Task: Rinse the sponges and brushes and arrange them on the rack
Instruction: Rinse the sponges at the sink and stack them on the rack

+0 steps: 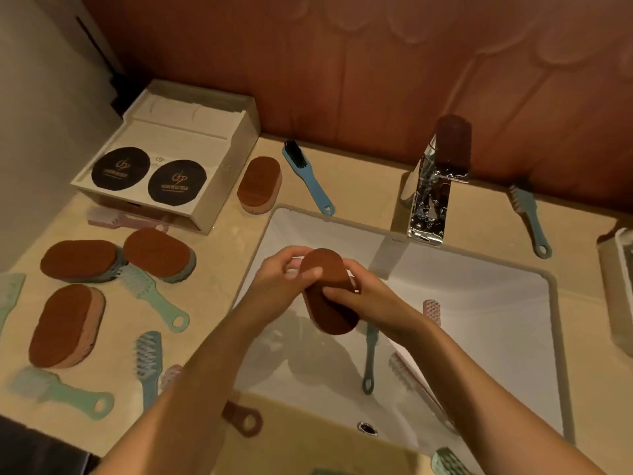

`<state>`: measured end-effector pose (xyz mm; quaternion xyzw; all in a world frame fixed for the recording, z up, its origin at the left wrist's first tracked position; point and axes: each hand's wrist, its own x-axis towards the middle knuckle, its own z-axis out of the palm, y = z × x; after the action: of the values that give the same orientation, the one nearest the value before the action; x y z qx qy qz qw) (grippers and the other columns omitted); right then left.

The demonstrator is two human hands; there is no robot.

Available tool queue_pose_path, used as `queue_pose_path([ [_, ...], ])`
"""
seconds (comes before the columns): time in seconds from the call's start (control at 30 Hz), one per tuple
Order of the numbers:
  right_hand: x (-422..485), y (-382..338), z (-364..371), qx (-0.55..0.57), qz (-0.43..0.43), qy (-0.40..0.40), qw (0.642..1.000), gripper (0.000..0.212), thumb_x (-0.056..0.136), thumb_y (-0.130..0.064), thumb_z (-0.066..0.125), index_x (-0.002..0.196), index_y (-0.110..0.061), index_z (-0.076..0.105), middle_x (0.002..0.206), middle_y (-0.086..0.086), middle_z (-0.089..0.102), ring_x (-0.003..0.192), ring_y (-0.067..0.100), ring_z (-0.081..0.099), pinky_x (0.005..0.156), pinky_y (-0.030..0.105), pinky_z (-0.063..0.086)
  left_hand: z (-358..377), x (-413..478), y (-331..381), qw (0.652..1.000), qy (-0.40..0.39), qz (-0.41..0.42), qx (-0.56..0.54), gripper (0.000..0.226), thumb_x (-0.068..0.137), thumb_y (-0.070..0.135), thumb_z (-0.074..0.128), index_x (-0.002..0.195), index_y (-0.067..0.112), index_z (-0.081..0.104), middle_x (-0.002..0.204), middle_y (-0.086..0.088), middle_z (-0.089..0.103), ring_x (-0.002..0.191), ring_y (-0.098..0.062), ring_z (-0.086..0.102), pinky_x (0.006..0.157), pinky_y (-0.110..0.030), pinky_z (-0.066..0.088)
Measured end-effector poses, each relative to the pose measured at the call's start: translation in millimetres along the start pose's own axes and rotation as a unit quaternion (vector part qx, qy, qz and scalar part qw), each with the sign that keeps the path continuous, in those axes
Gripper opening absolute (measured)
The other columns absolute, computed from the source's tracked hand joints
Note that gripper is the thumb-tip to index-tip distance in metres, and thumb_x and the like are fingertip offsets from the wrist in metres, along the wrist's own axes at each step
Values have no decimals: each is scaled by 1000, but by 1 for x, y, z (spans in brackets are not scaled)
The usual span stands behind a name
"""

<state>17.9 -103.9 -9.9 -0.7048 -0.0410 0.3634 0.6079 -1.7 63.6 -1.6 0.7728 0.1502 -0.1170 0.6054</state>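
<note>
Over the white sink (479,303), my left hand (284,279) and my right hand (359,296) both grip one brown oval sponge (329,303), bending it between them. No water runs from the chrome faucet (430,200). Inside the basin lie a teal brush (370,358), a pink brush (431,310) and a pale brush (411,378). On the counter to the left rest several brown sponges (80,260) (157,252) (65,325) (258,183) and several mint and blue brushes (150,296) (60,392) (149,361).
A white box (191,145) with two black discs stands at the back left. A blue brush (306,176) lies beside it, and a teal brush (529,217) lies right of the faucet. A white container (620,293) sits at the right edge. A brown handle (243,418) lies on the front counter.
</note>
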Motion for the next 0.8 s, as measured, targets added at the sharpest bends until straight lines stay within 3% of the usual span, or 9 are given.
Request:
queue_pose_path([
  [0.1, 8, -12, 5, 34, 16, 39, 999, 43, 88, -28, 62, 126, -28, 40, 99, -12, 56, 85, 8, 61, 60, 14, 52, -17, 22, 17, 997, 68, -17, 31, 26, 97, 34, 44, 116, 21, 57, 104, 8, 59, 92, -7, 55, 72, -22, 44],
  [0.23, 21, -27, 5, 111, 31, 99, 988, 51, 87, -25, 64, 132, -21, 40, 99, -4, 63, 83, 12, 65, 64, 25, 56, -47, 68, 27, 976, 172, 11, 136, 45, 92, 35, 54, 130, 14, 45, 133, -6, 46, 117, -21, 48, 94, -31, 42],
  [0.33, 25, -32, 1, 131, 24, 136, 982, 52, 88, -20, 64, 134, -17, 41, 110, 5, 63, 90, 19, 66, 69, 29, 57, -60, 101, 29, 957, 182, -17, 224, 69, 87, 35, 61, 142, 6, 28, 145, -14, 27, 132, -33, 33, 110, -41, 32],
  [0.47, 18, -34, -6, 87, 14, 128, 988, 52, 87, -21, 64, 134, -19, 39, 105, -2, 60, 90, 15, 63, 72, 25, 55, -58, 126, 28, 931, 193, -59, 304, 94, 83, 39, 66, 147, 1, 9, 152, -17, 18, 140, -34, 19, 112, -42, 24],
  [0.57, 8, -31, -8, 28, 8, 122, 992, 48, 88, -24, 63, 130, -28, 39, 97, -11, 54, 85, 7, 57, 61, 16, 49, -58, 137, 26, 884, 202, -90, 411, 98, 79, 53, 64, 146, 0, 14, 151, -17, 26, 139, -34, 25, 110, -44, 27],
  [0.67, 2, -26, -10, -3, -4, 125, 992, 43, 88, -24, 62, 124, -33, 40, 101, -9, 52, 93, 10, 55, 64, 15, 46, -59, 141, 26, 846, 211, -99, 480, 91, 78, 57, 63, 141, 2, 29, 143, -19, 37, 133, -35, 35, 104, -43, 34],
  [0.73, -3, -23, -13, 2, -15, 135, 991, 40, 87, -23, 63, 118, -36, 41, 102, -10, 53, 93, 7, 54, 66, 14, 46, -57, 142, 27, 845, 224, -101, 475, 83, 78, 58, 61, 135, 3, 37, 137, -19, 44, 127, -36, 42, 101, -42, 37],
  [0.8, -7, -22, -15, 18, -25, 160, 987, 41, 86, -23, 65, 119, -35, 44, 109, -6, 55, 97, 11, 55, 68, 16, 48, -57, 138, 27, 866, 245, -110, 422, 79, 76, 63, 57, 127, 5, 45, 128, -18, 52, 119, -36, 49, 98, -44, 42],
])
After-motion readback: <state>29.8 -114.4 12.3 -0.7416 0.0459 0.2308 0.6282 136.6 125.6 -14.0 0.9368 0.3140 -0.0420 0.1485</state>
